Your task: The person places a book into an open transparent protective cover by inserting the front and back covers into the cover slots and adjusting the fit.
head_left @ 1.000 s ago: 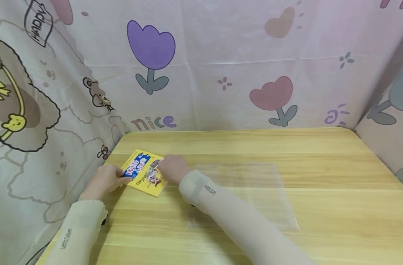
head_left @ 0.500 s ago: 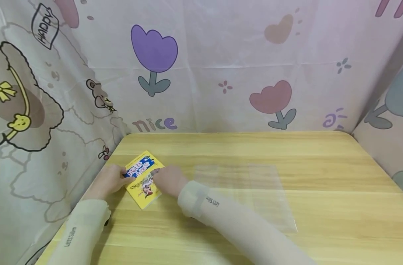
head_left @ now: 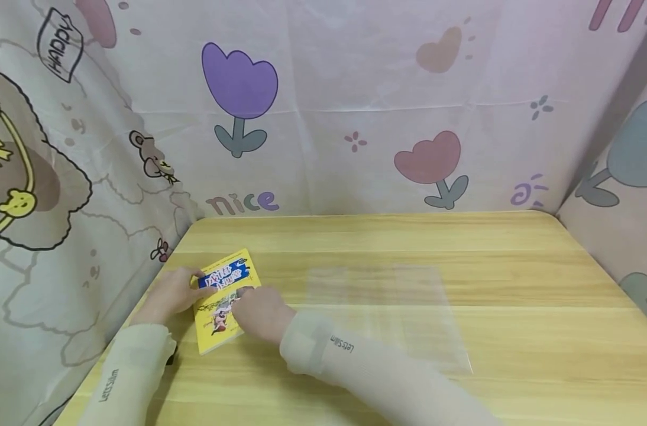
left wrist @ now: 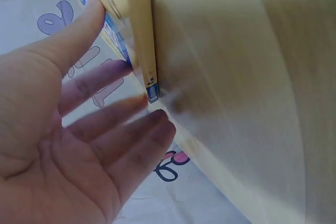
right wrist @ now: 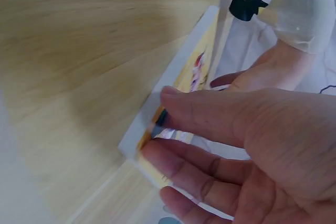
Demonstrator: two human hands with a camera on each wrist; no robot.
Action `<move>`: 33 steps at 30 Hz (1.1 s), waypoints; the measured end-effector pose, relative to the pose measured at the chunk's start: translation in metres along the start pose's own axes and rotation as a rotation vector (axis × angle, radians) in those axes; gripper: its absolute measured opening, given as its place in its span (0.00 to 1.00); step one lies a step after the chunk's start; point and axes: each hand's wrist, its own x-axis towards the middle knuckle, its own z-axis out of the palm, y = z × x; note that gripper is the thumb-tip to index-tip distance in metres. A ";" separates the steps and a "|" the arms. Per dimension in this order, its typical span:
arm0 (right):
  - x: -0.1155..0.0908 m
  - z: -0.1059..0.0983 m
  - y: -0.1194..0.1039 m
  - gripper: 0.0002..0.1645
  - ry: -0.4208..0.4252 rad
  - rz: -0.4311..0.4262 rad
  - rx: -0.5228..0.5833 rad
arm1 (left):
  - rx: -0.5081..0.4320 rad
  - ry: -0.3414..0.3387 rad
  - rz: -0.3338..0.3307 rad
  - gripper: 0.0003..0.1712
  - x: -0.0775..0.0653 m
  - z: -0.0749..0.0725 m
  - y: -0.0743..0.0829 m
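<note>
A thin yellow paperback book (head_left: 216, 309) with a blue title band and a cartoon lies face up at the left of the table, its top tilted to the right. My left hand (head_left: 169, 296) grips its left side, thumb on the cover and fingers along the spine. In the left wrist view the book's spine (left wrist: 142, 35) stands out beside the curved fingers. My right hand (head_left: 262, 313) pinches the right edge with thumb and forefinger. The right wrist view shows the pale page edge (right wrist: 173, 74) by that thumb.
A clear plastic sheet (head_left: 424, 331) lies flat on the wooden table (head_left: 515, 284), right of the book and partly behind my right sleeve (head_left: 366, 361). A printed cloth (head_left: 323, 118) hangs along the back and sides. A dark strap piece (right wrist: 245, 6) shows at the left wrist.
The book has turned clockwise on the table, its lower end swinging left toward me. My right hand has moved down and slightly left with it; my left hand stays nearly in place.
</note>
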 end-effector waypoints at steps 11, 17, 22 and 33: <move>-0.002 0.010 0.028 0.27 0.045 0.155 0.290 | -0.097 -0.011 -0.148 0.34 0.007 -0.007 0.004; 0.000 0.015 0.034 0.23 -0.015 0.202 0.313 | -0.111 -0.044 -0.150 0.30 0.014 -0.004 0.009; 0.003 0.013 0.033 0.30 -0.055 0.204 0.369 | -0.164 -0.038 -0.123 0.28 0.017 -0.002 0.005; 0.005 0.011 0.025 0.33 -0.038 0.213 0.370 | -0.217 -0.097 -0.150 0.24 0.018 -0.002 0.001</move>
